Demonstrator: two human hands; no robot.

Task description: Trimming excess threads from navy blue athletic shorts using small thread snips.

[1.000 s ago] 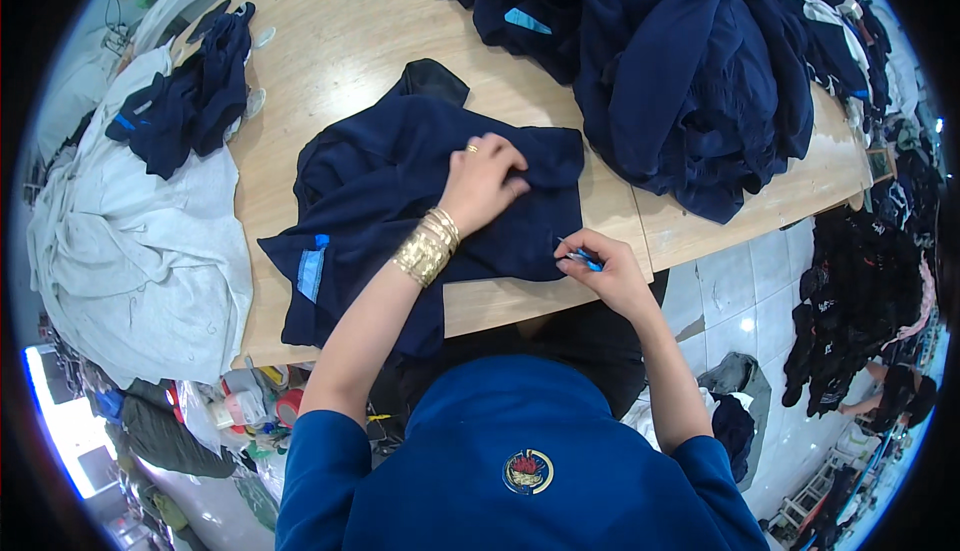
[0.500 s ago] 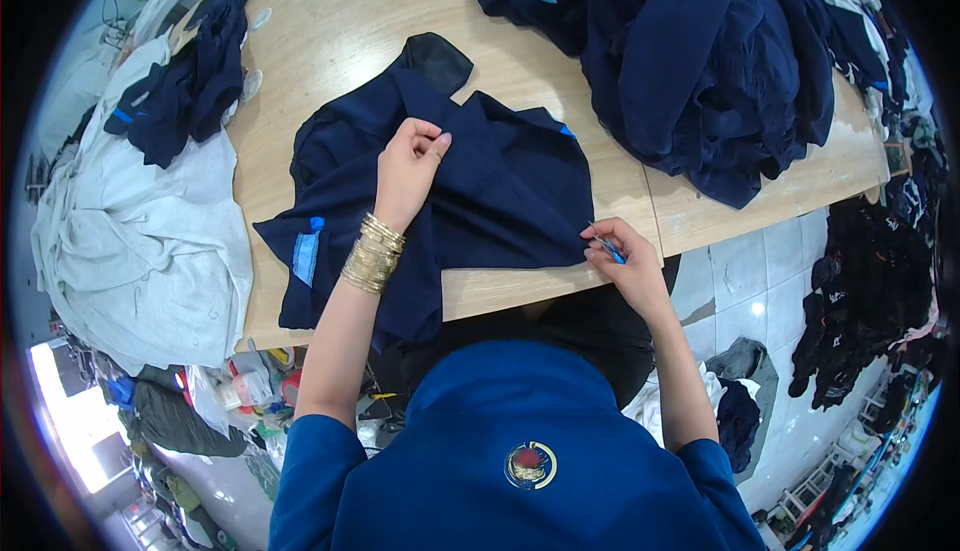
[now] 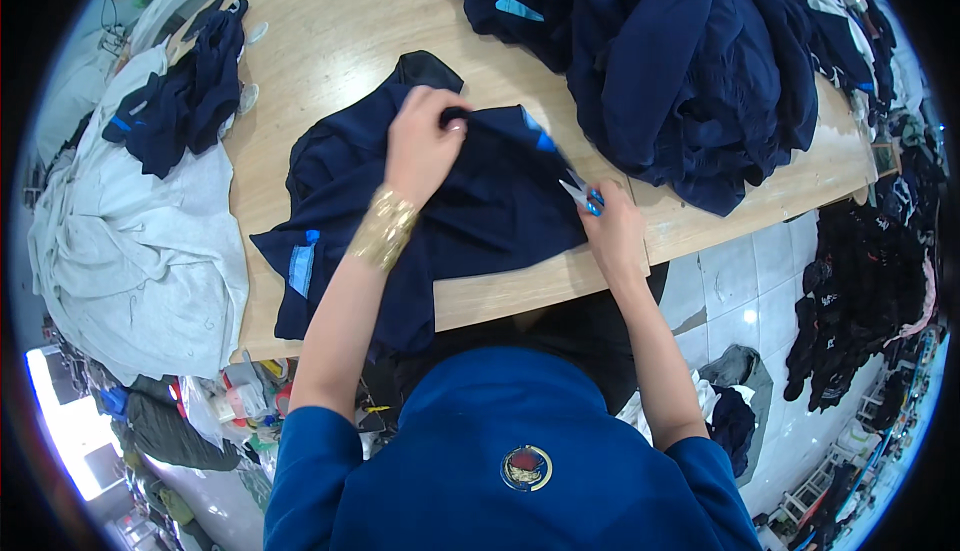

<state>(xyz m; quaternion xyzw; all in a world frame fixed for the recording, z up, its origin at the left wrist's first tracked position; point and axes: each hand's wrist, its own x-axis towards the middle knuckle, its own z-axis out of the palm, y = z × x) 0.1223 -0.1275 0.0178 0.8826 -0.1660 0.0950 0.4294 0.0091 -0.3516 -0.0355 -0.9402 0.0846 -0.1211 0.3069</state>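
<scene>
A dark navy garment (image 3: 500, 221) lies spread on the table in front of me, with a light blue patch (image 3: 301, 269) near its left edge. My left hand (image 3: 422, 146), gold bangles at the wrist, is closed on a fold of its cloth near the top, slightly blurred. In my right hand (image 3: 616, 231) is a small pair of thread snips (image 3: 585, 197), silver blades and blue handle, pointing up and left. The blades are close to the garment's right edge, below a blue and white tab (image 3: 538, 131). Whether they touch the cloth I cannot tell.
A large heap of navy garments (image 3: 690, 81) covers the table's far right. On the left lie a small navy piece (image 3: 180, 101) and pale grey cloth (image 3: 140, 251) draped over the edge. Beyond the table (image 3: 320, 41), dark clothes (image 3: 865, 291) lie on the tiled floor.
My left hand has moved slightly up and right, pulling the cloth. My right hand with the snips has risen along the garment's right edge, and the blades now show clearly.
</scene>
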